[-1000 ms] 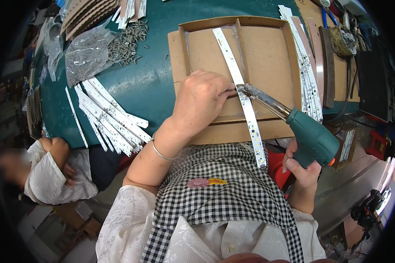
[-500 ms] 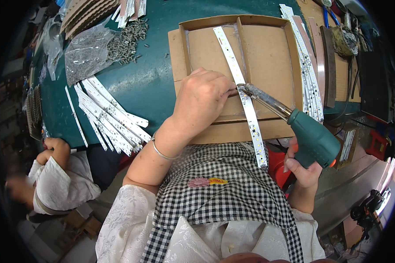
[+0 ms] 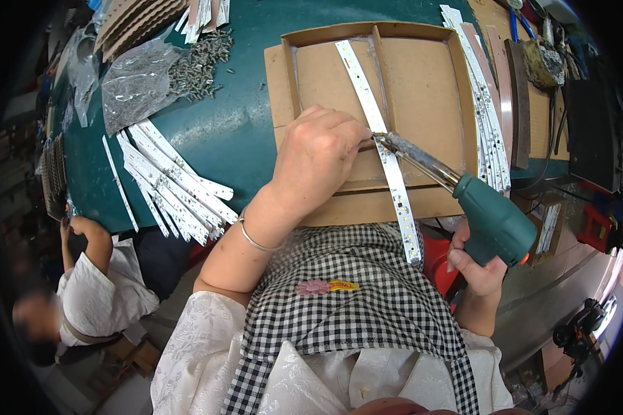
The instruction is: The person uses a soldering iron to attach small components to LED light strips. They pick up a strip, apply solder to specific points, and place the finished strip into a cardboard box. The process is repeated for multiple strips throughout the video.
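Since the frame 1 s ago: almost no change at the bench. Both hands and the tool sit in the same place; only the seated person (image 3: pixel 83 297) at lower left has shifted posture, arm now raised toward the table edge.

Left hand (image 3: pixel 318 155): curled palm-down over the cardboard tray (image 3: pixel 422 83), fingertips pressed to the long white LED strip (image 3: pixel 387 149) at its left edge, right by the tool tip. Grip closed; whether the fingers pinch something small against the strip I cannot tell, the hand hides it. Likely reason for the hold: pinning the strip flat so it does not slide under the tip.

Right hand (image 3: pixel 481 266): wrapped fully around the green handle of the soldering iron (image 3: pixel 457 190), held low and off the table edge. The metal barrel slants up-left, its tip touching the strip just beside the left fingertips.

Strip position: lies diagonally across the tray, crossing its centre divider, lower end overhanging the tray and table edge above the checked apron (image 3: pixel 353 304).

Surroundings:
1. Fan of loose white strips (image 3: pixel 169 183) on the green table (image 3: pixel 249 124), left of the tray, within the left hand's reach.
2. Pile of small screws (image 3: pixel 201 62) beside a clear plastic bag (image 3: pixel 135 83), upper left.
3. Second stack of strips (image 3: pixel 484 111) along the tray's right side.
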